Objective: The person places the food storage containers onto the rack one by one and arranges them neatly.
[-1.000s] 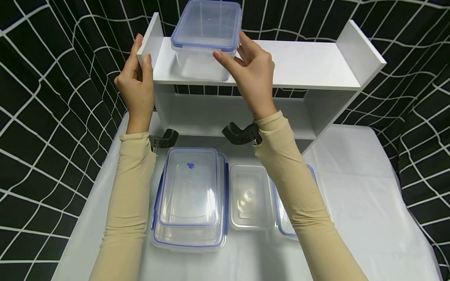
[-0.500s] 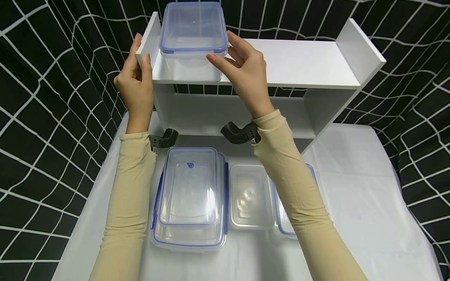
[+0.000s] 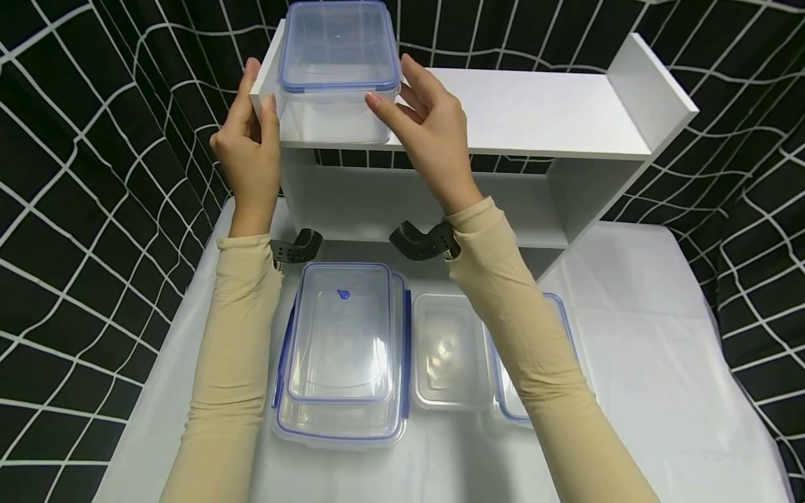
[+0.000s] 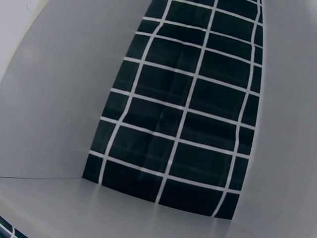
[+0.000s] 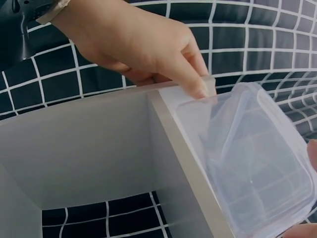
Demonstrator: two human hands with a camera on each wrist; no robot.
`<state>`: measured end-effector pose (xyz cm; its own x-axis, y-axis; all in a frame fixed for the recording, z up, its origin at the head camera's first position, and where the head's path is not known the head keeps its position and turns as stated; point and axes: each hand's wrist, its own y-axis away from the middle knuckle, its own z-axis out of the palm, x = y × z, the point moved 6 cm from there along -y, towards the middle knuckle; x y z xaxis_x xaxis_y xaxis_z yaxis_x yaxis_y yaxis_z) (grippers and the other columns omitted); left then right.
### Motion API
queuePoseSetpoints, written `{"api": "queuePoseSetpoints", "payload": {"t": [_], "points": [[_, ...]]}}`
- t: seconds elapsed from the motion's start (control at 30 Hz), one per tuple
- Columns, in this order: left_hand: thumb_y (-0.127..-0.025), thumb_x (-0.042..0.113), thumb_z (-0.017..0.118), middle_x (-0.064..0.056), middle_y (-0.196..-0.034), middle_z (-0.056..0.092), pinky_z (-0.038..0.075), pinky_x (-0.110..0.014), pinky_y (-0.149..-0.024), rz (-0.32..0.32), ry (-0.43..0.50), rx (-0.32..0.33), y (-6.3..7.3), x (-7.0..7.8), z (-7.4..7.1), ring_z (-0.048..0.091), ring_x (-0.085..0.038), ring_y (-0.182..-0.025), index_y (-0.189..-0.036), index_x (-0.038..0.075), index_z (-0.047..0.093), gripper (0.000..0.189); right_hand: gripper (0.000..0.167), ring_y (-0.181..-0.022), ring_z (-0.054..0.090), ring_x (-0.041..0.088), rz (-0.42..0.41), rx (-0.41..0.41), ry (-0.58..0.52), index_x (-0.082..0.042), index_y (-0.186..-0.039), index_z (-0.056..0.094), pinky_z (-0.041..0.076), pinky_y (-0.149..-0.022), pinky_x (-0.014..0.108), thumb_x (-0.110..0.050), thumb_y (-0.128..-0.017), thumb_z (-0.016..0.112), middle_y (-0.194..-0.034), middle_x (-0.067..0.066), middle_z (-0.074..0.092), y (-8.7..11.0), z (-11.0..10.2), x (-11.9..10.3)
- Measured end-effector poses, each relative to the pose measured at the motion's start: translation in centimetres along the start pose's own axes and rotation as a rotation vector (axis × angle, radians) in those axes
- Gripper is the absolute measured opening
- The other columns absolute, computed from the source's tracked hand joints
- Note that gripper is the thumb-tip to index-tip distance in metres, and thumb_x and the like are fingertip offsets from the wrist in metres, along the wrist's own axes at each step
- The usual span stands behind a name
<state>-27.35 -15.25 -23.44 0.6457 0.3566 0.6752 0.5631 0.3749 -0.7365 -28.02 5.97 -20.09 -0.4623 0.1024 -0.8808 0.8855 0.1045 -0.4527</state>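
Observation:
A lidded clear food container (image 3: 339, 115) with a blue-rimmed lid stands at the left end of the white shelf unit's top board (image 3: 516, 112), close against the side panel. My right hand (image 3: 434, 133) holds it by its right front corner, thumb at the front and fingers along the right side. With my left hand (image 3: 248, 157) I grip the raised left side panel (image 3: 267, 70), thumb on one face and fingers on the other. The right wrist view shows the container (image 5: 262, 168) beside the gripped panel; only fingertips (image 5: 313, 153) of my right hand show there.
Below, on the white cloth (image 3: 648, 335), lie stacked blue-edged containers (image 3: 342, 342), a clear container (image 3: 451, 349) and another blue-rimmed one (image 3: 556, 307) partly under my right sleeve. A raised panel (image 3: 654, 91) ends the shelf at right. Dark gridded cloth (image 3: 82, 244) surrounds everything.
My right hand has moved left with the food container, bringing it from a gap away to the left side panel. My left hand keeps its grip on the panel.

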Motion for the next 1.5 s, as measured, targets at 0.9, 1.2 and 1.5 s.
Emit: {"api": "queuePoseSetpoints", "payload": {"t": [0.9,1.2,1.5], "points": [[-0.095,0.013,0.054,-0.008,-0.123,0.062,0.045,-0.020,-0.091,-0.086,-0.156,-0.058,0.2,-0.2,0.4,0.057,-0.004,-0.109,-0.121,0.001,0.059,0.029,0.036,-0.112,0.058,0.027,-0.095,0.209,-0.141,0.008,-0.124,0.056,0.047,-0.094,0.028,0.005,-0.088,0.059,-0.122,0.019,0.060,13.7,-10.3,2.7],[-0.096,0.009,0.053,-0.012,-0.123,0.061,0.046,-0.021,-0.091,-0.044,-0.169,-0.015,0.2,0.4,0.1,0.057,-0.008,-0.110,-0.127,-0.002,0.057,0.033,0.036,-0.109,0.060,0.022,0.060,0.302,-0.184,0.010,-0.123,0.056,0.047,-0.091,0.023,0.009,-0.087,0.059,-0.118,0.016,0.063,20.1,-13.4,6.8],[-0.095,0.009,0.056,-0.006,-0.125,0.059,0.046,-0.020,-0.091,-0.081,-0.170,-0.001,0.0,0.0,0.2,0.056,-0.006,-0.110,-0.127,0.001,0.057,0.033,0.038,-0.108,0.061,0.019,0.210,0.359,-0.106,0.011,-0.125,0.054,0.048,-0.089,0.021,0.011,-0.087,0.059,-0.117,0.012,0.064,24.6,-14.2,9.6]]}}
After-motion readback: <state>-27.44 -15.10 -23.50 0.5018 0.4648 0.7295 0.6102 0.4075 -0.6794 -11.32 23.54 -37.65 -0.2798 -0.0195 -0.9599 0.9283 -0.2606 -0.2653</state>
